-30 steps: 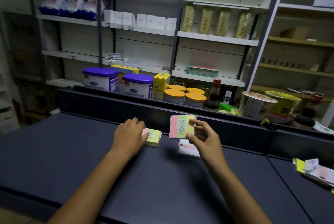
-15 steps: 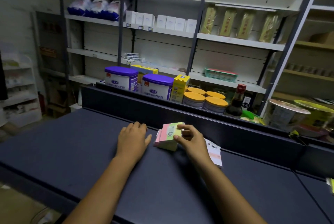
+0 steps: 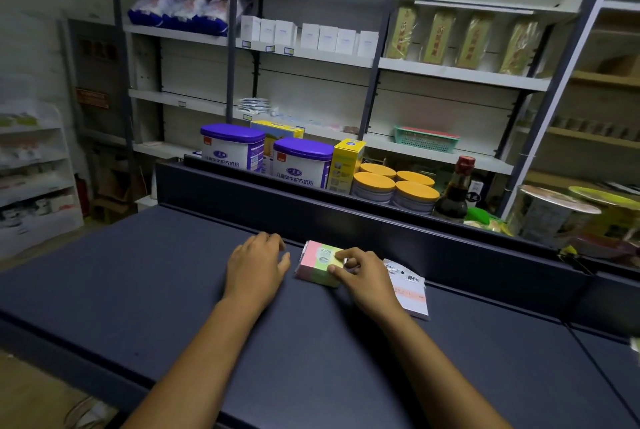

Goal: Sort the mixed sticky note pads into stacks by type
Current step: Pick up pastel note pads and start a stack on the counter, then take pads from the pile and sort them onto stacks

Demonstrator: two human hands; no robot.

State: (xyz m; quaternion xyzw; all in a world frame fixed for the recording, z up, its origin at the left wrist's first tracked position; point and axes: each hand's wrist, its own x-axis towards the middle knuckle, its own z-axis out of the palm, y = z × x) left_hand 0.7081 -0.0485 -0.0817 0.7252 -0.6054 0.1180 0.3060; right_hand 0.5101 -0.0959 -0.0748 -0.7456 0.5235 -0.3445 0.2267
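Seating the multicolour pad flush is the step in hand, I'd say. Left hand lies flat on the counter, fingers relaxed and holding nothing, thumb just beside the multicolour sticky note stack. Stack sits at the far edge of the counter against the raised back rail. Right hand pinches its right end, thumb on the near side, fingers on top. To do it well: use the left thumb as a stop, push the top pad until edges line up, then let go straight up. White-wrapped pad lies right of the stack, partly under the right wrist; keep it apart as another type. Versus 0.5 s ago: top pad sits lower and flatter on the stack; left hand barely moved.
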